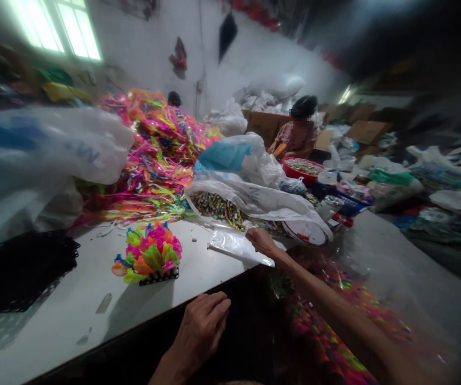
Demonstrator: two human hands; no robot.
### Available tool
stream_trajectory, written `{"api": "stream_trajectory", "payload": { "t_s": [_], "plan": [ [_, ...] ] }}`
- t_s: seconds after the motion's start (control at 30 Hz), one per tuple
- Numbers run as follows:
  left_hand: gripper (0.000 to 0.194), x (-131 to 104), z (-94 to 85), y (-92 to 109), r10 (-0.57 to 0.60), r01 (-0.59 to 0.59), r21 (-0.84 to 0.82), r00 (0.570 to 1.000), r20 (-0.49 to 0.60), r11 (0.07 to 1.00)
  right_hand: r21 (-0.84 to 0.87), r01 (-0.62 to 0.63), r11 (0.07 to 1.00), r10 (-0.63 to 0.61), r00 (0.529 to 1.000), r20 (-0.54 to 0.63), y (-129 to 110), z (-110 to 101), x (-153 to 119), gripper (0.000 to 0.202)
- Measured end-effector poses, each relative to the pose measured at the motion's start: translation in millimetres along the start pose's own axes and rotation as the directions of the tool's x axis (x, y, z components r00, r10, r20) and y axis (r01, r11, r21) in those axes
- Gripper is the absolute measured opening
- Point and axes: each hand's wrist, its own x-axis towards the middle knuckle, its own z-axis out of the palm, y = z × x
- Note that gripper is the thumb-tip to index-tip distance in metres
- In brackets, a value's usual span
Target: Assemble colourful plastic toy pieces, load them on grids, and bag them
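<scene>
My right hand [260,241] reaches over the upper edge of a stack of flat clear plastic bags [230,243], its fingers bent and pressed together. What they pinch, if anything, is too small to make out. Just beyond lies an open white sack [234,187] with many small multicoloured pieces [216,207] at its mouth. My left hand [206,318] is curled in a loose fist by the table's front edge, with nothing visible in it. Left of the bags, a small black perforated basket [160,276] holds a bunch of bright plastic pieces [152,248] in pink, orange, green and blue.
Black perforated sheets [22,272] lie on the white table [81,299] at left. Behind rises a heap of neon plastic strips [154,144], beside a large clear sack [54,144]. A person [300,131] sits behind a red basin [302,167]. Colourful pieces [326,337] lie below at right.
</scene>
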Motion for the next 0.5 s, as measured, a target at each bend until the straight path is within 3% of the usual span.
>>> {"api": "stream_trajectory", "payload": {
  "t_s": [0.2, 0.3, 0.37, 0.43, 0.5],
  "plan": [
    [0.025, -6, 29.6, -4, -0.104, 0.106, -0.018, 0.989, 0.105, 0.994, 0.099, -0.008, 0.995, 0.016, 0.997, -0.074, 14, 13, 12, 0.028],
    [0.018, 10, 60.7, -11, -0.133, 0.132, 0.019, 0.957, 0.257, 0.991, 0.163, -0.017, 0.987, 0.034, 0.994, -0.104, 26, 33, 22, 0.026],
    [0.018, 27, 86.6, -21, -0.163, 0.159, 0.042, 0.909, 0.383, 0.986, 0.221, -0.034, 0.975, 0.04, 0.999, -0.023, 34, 47, 34, 0.026],
    [0.025, 42, 110.2, -33, -0.222, 0.208, 0.078, 0.89, 0.398, 0.975, 0.269, -0.033, 0.963, 0.047, 0.998, -0.047, 40, 51, 50, 0.023],
    [0.035, 52, 126.7, -42, -0.263, 0.25, 0.085, 0.883, 0.39, 0.964, 0.29, -0.025, 0.957, 0.051, 0.995, -0.081, 44, 42, 68, 0.021]
  ]
}}
